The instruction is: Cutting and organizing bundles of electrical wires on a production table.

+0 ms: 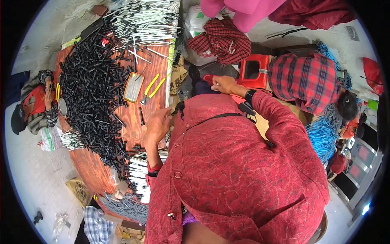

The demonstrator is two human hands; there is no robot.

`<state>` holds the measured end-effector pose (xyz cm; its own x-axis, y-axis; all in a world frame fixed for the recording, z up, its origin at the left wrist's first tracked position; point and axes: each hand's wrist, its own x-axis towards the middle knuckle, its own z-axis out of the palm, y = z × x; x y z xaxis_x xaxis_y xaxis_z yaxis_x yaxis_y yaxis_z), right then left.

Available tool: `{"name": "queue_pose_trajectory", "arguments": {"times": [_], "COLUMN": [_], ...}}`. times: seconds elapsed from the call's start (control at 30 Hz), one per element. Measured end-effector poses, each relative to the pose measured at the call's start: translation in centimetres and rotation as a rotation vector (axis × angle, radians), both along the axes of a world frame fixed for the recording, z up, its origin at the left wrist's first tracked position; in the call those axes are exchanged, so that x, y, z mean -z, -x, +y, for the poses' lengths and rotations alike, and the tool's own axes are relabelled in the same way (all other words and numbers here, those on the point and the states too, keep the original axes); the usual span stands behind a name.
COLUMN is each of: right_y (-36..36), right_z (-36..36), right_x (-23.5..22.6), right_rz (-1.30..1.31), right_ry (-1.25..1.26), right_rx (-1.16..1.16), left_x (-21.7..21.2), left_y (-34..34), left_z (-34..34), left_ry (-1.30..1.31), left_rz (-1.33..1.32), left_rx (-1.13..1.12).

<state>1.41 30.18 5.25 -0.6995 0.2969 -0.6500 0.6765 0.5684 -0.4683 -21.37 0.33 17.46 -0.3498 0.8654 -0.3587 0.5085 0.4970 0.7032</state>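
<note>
My left hand rests at the near edge of the wooden table, its fingers stretched out and holding nothing visible. Close to it lies a single black rod-like part. Pliers with yellow handles lie spread on the tabletop, beside a shallow rectangular tin with a yellow rim. Away from the table, my right hand is held near a red plastic stool, fingers curled in. A bit of red material shows by its fingertips; whether they grip anything is unclear.
A big heap of black plastic parts covers much of the table. Bundles of white rods lie at its far end. Another person in a plaid shirt sits at the right near blue bundles. Across the table is another person.
</note>
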Motion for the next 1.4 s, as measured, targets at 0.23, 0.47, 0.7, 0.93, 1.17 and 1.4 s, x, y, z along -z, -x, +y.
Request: {"name": "queue_pose_trajectory", "arguments": {"times": [0.23,0.47,0.7,0.93,1.17,1.4], "right_y": [-0.2,7.5,23.2,36.4,41.0,41.2], "right_z": [3.3,7.7,17.6,25.7,29.6,30.1], "right_x": [3.1,-0.6,-4.3,-1.4,3.0,2.9], "right_rz": [-0.078,0.098,0.421,0.461,0.450,0.471], "right_ry": [-0.278,0.112,-0.082,-0.468,-0.619,-0.525], "right_rx": [-0.055,0.241,0.226,0.182,0.166,0.170], "left_x": [0.7,1.4,1.1,0.1,-0.5,-1.5], "left_y": [0.5,1.0,1.7,1.4,2.4,3.7], "left_z": [-0.1,-0.4,-1.2,1.9,6.9,8.4], "left_ry": [-0.050,-0.074,-0.036,0.149,0.183,0.297], "left_rz": [0.075,0.015,0.038,-0.083,-0.149,-0.155], "left_rx": [0.042,-0.047,-0.274,-0.534,-0.639,-0.629]}}
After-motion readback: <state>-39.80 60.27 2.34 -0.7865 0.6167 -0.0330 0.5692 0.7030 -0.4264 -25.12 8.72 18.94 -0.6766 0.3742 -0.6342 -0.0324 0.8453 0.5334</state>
